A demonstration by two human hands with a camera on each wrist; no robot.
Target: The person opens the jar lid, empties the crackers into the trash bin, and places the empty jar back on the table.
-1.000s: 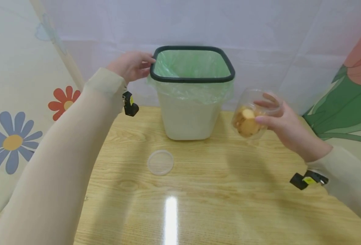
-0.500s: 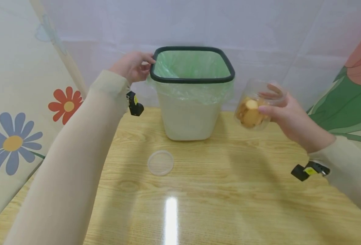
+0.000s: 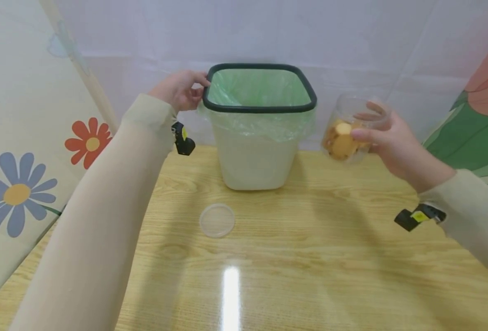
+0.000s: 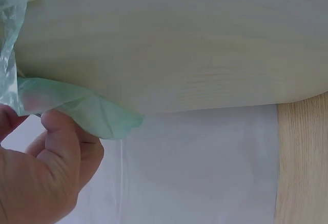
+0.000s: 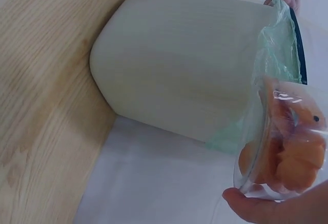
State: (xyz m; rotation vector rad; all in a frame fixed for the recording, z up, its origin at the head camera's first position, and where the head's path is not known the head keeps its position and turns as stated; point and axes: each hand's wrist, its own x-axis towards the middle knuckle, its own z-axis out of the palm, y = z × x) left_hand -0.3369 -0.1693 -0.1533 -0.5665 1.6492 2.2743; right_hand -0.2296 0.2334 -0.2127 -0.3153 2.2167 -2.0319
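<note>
In the head view a pale trash bin (image 3: 256, 158) with a dark rim (image 3: 260, 109) and a green plastic liner (image 3: 264, 85) stands upright. My left hand (image 3: 178, 91) grips the rim at its left side; the left wrist view shows its curled fingers (image 4: 64, 139) beside the liner's hanging edge. To the right of the bin, my right hand (image 3: 403, 154) holds a clear plastic jar (image 3: 357, 105), tilted and uncovered, just below rim height. Several orange-yellow pieces (image 5: 300, 157) lie inside it; their kind is unclear. A clear round lid (image 3: 217, 220) lies flat in front of the bin.
The bin stands on a wood-grain table (image 3: 293, 257), close to a white cloth backdrop (image 3: 351, 37). A panel with printed flowers (image 3: 16, 194) rises at the left, and another with large leaves (image 3: 471, 133) at the right.
My right hand has raised the jar and moved it slightly to the right. The left hand stays at the rim, its forearm shifted a little rightward. Bin and lid have not moved.
</note>
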